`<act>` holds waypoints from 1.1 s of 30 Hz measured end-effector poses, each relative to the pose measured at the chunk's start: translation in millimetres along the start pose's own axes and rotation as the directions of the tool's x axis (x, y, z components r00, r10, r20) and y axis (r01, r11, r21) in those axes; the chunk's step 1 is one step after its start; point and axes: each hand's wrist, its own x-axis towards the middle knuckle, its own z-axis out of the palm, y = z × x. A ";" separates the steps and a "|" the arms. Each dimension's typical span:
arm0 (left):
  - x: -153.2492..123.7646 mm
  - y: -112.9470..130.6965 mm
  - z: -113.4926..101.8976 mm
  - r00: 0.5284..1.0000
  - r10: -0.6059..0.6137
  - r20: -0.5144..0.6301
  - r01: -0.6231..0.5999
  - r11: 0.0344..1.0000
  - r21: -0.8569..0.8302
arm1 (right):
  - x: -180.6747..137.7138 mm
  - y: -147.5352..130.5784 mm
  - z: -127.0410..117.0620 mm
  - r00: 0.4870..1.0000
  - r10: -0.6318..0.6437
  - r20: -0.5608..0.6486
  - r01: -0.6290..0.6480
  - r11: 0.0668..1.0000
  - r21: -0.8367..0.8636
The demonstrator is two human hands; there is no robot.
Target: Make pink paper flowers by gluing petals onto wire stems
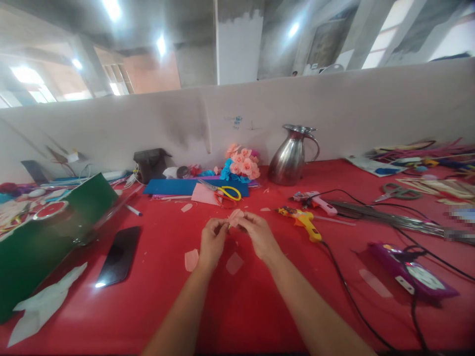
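Over the middle of the red table, both hands meet at a small pink crepe paper petal piece [236,216]. My left hand [213,242] pinches its lower left end, where a bit of yellow-green shows between the fingertips. My right hand [260,236] is closed on the right side of the same piece. Loose pink petals lie close by: one cut petal [191,260] beside my left wrist and another petal [234,263] between the forearms. Beyond the hands, yellow-handled scissors [229,192] rest on pink and blue paper. A yellow glue gun [305,222] lies right of my right hand.
Behind stand a bunch of paper flowers [243,165] and a steel jug [291,157]. At right are a pink glue gun [322,203], wires [386,217], grey scissors [399,192] and a purple power strip [419,277] with cables. A phone [119,254] and green board [44,247] lie left.
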 end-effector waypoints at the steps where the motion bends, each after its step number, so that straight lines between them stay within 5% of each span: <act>1: -0.3 0.6 0.2 1.000 -0.001 -0.002 0.001 1.000 -0.003 | 0.0 0.0 -0.1 1.000 0.002 -0.004 -0.002 1.000 -0.002; 33: -3.9 4.2 -0.1 0.991 -0.134 0.015 0.134 0.985 -0.107 | 1.6 2.8 -2.1 0.999 -0.036 -0.018 0.035 0.998 -0.054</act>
